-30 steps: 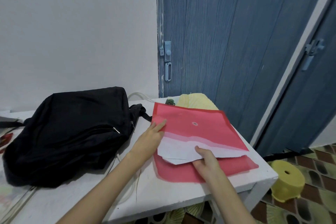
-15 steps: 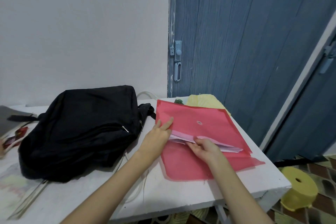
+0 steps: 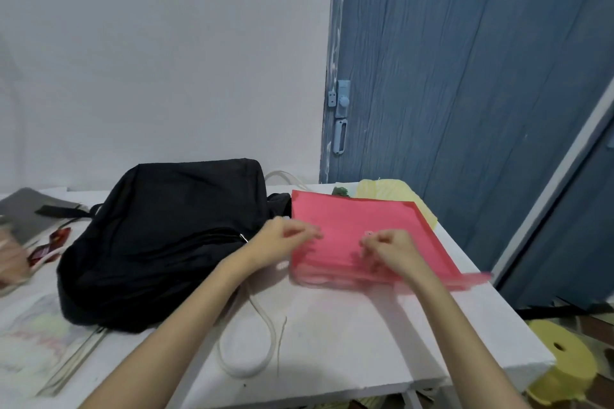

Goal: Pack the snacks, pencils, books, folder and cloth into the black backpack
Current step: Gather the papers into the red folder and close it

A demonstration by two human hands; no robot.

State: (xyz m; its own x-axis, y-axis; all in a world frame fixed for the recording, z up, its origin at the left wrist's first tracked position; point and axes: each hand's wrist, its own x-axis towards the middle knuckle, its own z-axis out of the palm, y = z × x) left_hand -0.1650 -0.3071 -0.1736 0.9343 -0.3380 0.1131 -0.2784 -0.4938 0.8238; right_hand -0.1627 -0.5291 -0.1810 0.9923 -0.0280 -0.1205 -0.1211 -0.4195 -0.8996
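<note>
No writing reads anywhere. Both hands, left and right, blur over the red folder; neither grip can be told.

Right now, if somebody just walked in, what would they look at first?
Probably the bright red folder lying flat on the white table, with both hands on it: the left hand at its left edge, the right hand near its front. Next, the big black backpack lying left of the folder.
</note>
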